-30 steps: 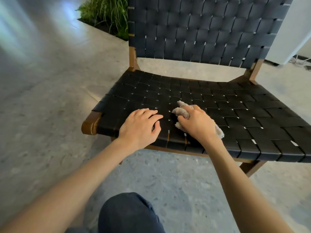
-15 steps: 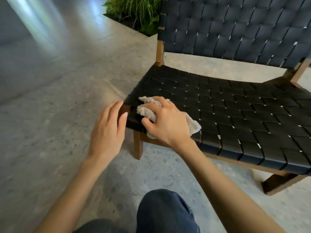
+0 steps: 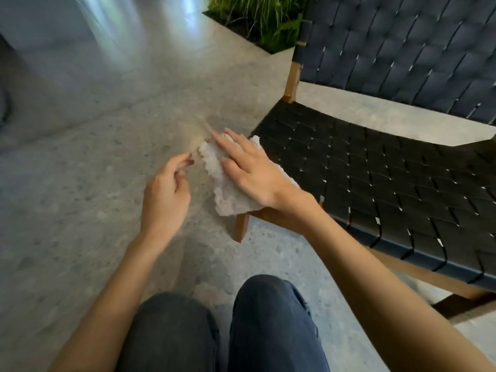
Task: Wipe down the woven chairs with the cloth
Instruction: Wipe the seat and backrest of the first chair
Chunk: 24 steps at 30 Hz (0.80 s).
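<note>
Pressing flat, the right hand (image 3: 249,170) lies palm down on the cloth (image 3: 228,194), fingers straight and a little spread, pinching nothing; they point away from the person and to the left, out past the seat's edge. The pale, nubbly cloth sits crumpled on the near left corner of the chair (image 3: 375,183) seat, under the palm, with its left and near edges spilling off the corner over the floor (image 3: 80,183). As far as its rumpled outline shows, its longer run goes from near to far, roughly along the seat's left edge. Just below its near edge the wooden front leg (image 3: 240,226) shows. The left hand (image 3: 166,194) hovers over the floor just beside the cloth's left edge, fingers loosely curled toward the thumb and holding nothing; blur hides whether the fingertips touch the cloth. The dark woven seat stretches off to the right from the hand, and the woven back (image 3: 402,49) rises on its far side, joined by a wooden post at the far left corner. Green plants (image 3: 257,20) stand in a floor bed beyond that post, well apart from the hands. Two knees (image 3: 271,318) in dark trousers fill the near edge of view, between the forearms.
</note>
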Each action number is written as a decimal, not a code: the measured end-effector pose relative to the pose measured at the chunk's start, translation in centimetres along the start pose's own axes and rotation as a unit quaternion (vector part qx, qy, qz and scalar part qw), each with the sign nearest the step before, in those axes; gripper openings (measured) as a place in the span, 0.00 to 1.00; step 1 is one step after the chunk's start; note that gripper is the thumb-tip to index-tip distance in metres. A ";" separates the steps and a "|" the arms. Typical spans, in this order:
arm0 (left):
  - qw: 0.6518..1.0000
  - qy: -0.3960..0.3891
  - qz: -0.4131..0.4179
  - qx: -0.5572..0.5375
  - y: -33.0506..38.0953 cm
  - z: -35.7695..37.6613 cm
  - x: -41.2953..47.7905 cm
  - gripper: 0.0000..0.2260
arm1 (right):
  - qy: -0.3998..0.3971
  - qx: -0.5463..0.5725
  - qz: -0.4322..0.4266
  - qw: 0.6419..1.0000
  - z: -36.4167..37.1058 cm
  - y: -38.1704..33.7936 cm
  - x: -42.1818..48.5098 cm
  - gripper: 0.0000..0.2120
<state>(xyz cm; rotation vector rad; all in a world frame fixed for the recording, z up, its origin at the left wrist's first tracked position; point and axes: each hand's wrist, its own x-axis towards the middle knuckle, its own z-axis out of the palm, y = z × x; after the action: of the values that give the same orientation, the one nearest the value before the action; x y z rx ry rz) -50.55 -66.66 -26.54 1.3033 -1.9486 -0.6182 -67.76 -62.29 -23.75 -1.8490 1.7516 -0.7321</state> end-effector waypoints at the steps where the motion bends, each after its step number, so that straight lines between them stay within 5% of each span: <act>1: 1.000 -0.005 -0.001 -0.006 0.1 -0.3 0.0 0.17 | -0.003 0.037 -0.013 0.999 -0.7 0.5 -0.5 0.28; 3: 1.000 -0.023 0.004 -0.012 0.6 -0.6 0.1 0.16 | -0.003 0.010 -0.020 1.000 -1.2 1.3 -1.5 0.35; 6: 0.999 -0.033 0.022 -0.015 1.4 -0.8 0.7 0.17 | 0.036 -0.220 -0.034 0.974 0.9 1.3 -1.6 0.33; 11: 1.000 0.000 0.011 -0.017 2.1 -0.1 1.1 0.17 | 0.072 -0.374 -0.068 0.922 3.4 0.7 0.2 0.20; 15: 0.999 0.010 0.008 -0.052 1.7 0.0 1.0 0.18 | 0.111 -0.326 -0.093 0.934 3.1 0.5 0.5 0.13; 18: 0.997 0.014 0.000 -0.071 1.2 -0.4 0.6 0.18 | 0.194 -0.211 -0.025 0.958 3.4 -0.1 0.4 0.12; 24: 0.999 0.004 0.034 -0.041 2.6 0.3 -0.8 0.16 | 0.214 -0.229 -0.034 0.949 2.0 1.6 -3.1 0.24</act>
<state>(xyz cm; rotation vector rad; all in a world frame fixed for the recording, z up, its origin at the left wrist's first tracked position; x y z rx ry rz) -52.11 -64.91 -25.06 1.1820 -1.9326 -0.6515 -67.71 -59.33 -26.52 -2.1813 2.2993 -0.8565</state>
